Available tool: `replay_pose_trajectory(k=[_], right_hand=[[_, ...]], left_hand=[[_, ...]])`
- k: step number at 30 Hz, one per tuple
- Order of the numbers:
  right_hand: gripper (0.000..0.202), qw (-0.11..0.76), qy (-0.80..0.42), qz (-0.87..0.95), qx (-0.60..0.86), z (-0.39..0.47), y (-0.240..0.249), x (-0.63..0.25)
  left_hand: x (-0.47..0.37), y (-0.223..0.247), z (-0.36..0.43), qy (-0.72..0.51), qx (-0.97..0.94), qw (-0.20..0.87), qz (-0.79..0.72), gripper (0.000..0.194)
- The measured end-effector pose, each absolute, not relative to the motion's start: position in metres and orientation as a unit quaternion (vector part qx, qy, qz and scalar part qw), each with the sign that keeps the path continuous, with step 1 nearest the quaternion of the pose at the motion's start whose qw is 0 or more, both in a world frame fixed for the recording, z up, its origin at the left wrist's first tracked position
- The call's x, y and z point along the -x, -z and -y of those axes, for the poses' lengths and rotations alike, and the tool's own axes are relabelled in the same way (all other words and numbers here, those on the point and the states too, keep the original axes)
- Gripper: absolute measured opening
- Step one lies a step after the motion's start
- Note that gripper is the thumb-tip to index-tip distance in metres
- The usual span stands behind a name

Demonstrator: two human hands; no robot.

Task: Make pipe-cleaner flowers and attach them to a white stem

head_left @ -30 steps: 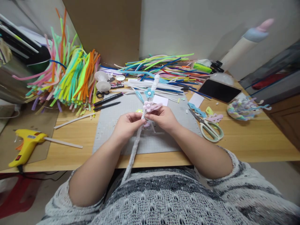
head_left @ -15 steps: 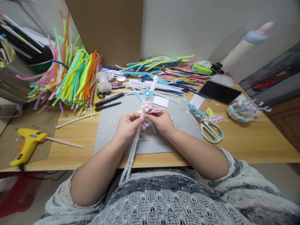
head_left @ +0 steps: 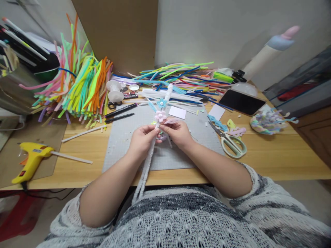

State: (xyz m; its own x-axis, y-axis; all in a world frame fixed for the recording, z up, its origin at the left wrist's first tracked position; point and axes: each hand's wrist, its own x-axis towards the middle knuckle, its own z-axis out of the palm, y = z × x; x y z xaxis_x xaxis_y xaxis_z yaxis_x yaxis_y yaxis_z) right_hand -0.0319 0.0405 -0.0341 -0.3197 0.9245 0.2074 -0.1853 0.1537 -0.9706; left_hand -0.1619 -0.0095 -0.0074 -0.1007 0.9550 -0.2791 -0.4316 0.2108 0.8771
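Note:
Over the grey cutting mat (head_left: pixel 121 148) I hold a long white pipe-cleaner stem (head_left: pixel 148 162) whose lower strands trail down past the table edge to my lap. A blue flower (head_left: pixel 161 102) and a pink flower (head_left: pixel 160 116) sit along its upper part, and a purple piece shows partly below my fingers. My left hand (head_left: pixel 142 137) pinches the stem just under the pink flower. Close beside it, the fingers of my right hand (head_left: pixel 178 134) are closed at the same spot, with a pale pink pipe cleaner (head_left: pixel 171 120) at the fingertips. What lies between the fingertips is partly hidden.
A yellow glue gun (head_left: pixel 33 160) lies at the left, near a big bunch of coloured pipe cleaners (head_left: pixel 85 89). Scissors (head_left: pixel 234 144), a phone (head_left: pixel 241 101) and a woven pastel piece (head_left: pixel 267 122) are at the right. Markers (head_left: pixel 121 110) and a wire spool (head_left: pixel 115 91) lie behind the mat.
Both hands stay at the same place on the stem. The flowers and stem tip have shifted very slightly left; otherwise the view is nearly unchanged.

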Motion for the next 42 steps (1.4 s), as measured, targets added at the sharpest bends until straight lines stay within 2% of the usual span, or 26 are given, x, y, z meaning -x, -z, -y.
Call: replay_pose_trajectory(k=[6,13,18,25,31,42], right_hand=[[0.017,0.525,-0.511,0.602,0.319,-0.04,0.039,0.033],[0.023,0.538,-0.527,0.574,0.322,-0.035,0.044,0.04],[0.03,0.485,-0.58,0.57,0.322,-0.036,0.034,0.035],[0.028,0.504,-0.574,0.547,0.341,-0.041,0.018,0.026],[0.029,0.465,-0.606,0.539,0.356,-0.047,0.018,0.023],[0.024,0.404,-0.64,0.528,0.385,-0.045,0.015,0.021]], left_hand=[[0.16,0.01,0.009,-0.571,-0.269,0.605,-0.485,0.034],[0.158,0.014,0.006,-0.57,-0.286,0.551,-0.538,0.025],[0.158,0.017,0.006,-0.572,-0.294,0.533,-0.549,0.023],[0.158,0.019,0.007,-0.566,-0.311,0.521,-0.557,0.023],[0.158,0.017,0.009,-0.558,-0.315,0.525,-0.56,0.026],[0.157,0.014,0.007,-0.548,-0.314,0.519,-0.576,0.017]])
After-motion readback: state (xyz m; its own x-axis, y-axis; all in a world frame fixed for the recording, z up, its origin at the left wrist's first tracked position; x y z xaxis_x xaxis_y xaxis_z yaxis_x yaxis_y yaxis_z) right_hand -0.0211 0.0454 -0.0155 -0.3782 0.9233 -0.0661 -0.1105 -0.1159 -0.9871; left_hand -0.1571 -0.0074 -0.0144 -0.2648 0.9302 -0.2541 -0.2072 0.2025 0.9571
